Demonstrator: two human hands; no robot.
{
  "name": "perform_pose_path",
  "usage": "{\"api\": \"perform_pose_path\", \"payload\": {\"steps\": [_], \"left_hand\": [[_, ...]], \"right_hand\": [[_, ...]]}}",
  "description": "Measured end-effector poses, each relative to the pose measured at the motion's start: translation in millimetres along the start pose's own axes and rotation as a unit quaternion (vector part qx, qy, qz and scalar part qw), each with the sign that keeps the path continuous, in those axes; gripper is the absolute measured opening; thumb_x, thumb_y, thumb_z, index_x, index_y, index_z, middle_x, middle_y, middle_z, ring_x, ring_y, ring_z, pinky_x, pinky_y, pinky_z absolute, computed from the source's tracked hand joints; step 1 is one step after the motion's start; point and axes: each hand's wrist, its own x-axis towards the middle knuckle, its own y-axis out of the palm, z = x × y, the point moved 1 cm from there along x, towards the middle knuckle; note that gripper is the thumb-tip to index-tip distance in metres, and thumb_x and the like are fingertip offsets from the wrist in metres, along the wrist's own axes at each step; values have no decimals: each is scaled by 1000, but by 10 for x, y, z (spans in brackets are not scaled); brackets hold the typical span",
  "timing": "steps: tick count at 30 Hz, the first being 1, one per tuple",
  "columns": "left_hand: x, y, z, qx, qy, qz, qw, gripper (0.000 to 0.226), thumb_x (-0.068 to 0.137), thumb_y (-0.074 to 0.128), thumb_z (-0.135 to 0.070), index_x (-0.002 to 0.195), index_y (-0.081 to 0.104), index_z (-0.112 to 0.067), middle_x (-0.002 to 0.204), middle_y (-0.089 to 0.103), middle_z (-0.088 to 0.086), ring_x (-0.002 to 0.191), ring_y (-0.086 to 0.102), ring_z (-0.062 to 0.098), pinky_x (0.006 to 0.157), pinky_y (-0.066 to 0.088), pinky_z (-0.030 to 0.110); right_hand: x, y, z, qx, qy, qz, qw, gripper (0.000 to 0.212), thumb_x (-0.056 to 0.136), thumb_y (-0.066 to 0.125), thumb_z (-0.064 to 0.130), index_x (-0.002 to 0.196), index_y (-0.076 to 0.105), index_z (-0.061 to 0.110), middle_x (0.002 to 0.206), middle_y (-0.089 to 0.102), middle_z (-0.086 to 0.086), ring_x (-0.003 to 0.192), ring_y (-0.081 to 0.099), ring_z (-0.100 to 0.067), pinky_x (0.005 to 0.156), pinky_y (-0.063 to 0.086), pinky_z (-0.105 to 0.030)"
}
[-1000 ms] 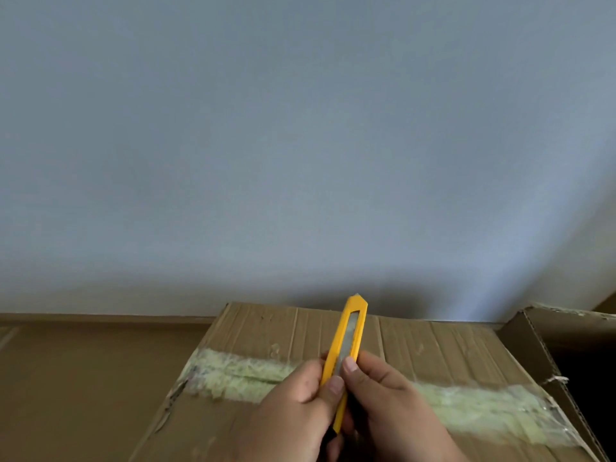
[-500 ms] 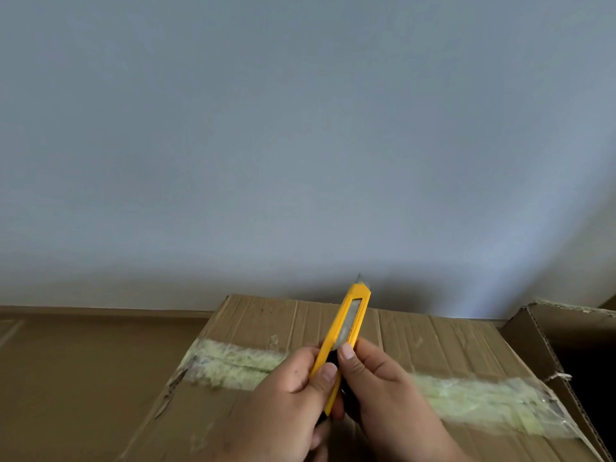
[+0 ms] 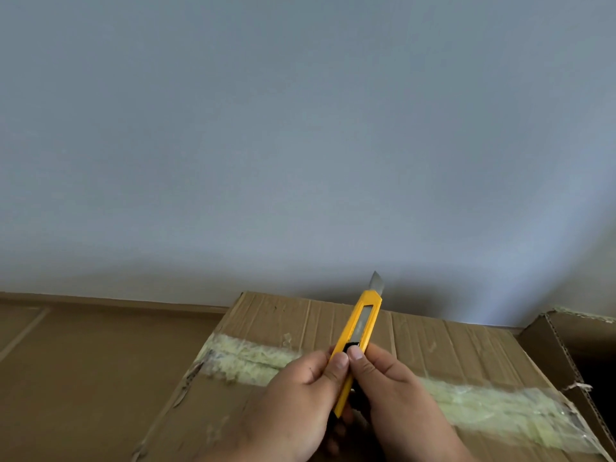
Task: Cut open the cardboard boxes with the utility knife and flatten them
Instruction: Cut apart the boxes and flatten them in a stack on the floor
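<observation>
A yellow utility knife (image 3: 361, 325) points up and away, with a short silver blade sticking out of its tip. My left hand (image 3: 296, 405) grips its lower body. My right hand (image 3: 403, 401) holds it from the right, thumb on the black slider. Below the hands lies a closed cardboard box (image 3: 276, 318) whose top seam is covered by a band of yellowed clear tape (image 3: 493, 405) running left to right. The hands hide the middle of the tape.
A second cardboard box (image 3: 563, 341), open and dark inside, stands at the right edge. A flat brown cardboard surface (image 3: 83, 368) lies to the left. A plain pale wall (image 3: 300, 145) rises just behind the boxes.
The blade has slid out of the knife's tip, from fully inside to clearly exposed. My right thumb has moved up along the slider. The knife has tilted slightly to the right.
</observation>
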Motion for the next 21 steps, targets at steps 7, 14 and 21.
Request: {"api": "perform_pose_path", "payload": {"steps": [7, 14, 21], "left_hand": [[-3, -728, 56, 405, 167, -68, 896, 15, 93, 51, -52, 98, 59, -40, 93, 56, -27, 92, 50, -10, 74, 40, 14], [428, -1922, 782, 255, -33, -139, 956, 5, 92, 64, -38, 95, 67, -37, 104, 69, -15, 94, 63, 3, 83, 48, 19], [714, -1764, 1154, -101, -66, -14, 993, 27, 97, 56, -33, 116, 69, -20, 113, 73, -3, 106, 66, 10, 82, 53, 25]], "right_hand": [[-5, -10, 49, 40, 23, -53, 998, 24, 105, 42, 13, 103, 62, -1, 83, 74, -23, 76, 74, -37, 69, 56, -43], [-158, 186, 42, -202, 62, -23, 977, 27, 101, 51, 12, 116, 54, 35, 73, 73, -16, 64, 70, -42, 67, 59, -46], [-83, 674, 172, -454, 59, 15, 889, 55, 90, 61, 37, 127, 34, 68, 71, 68, 15, 66, 64, 5, 67, 49, -12]]}}
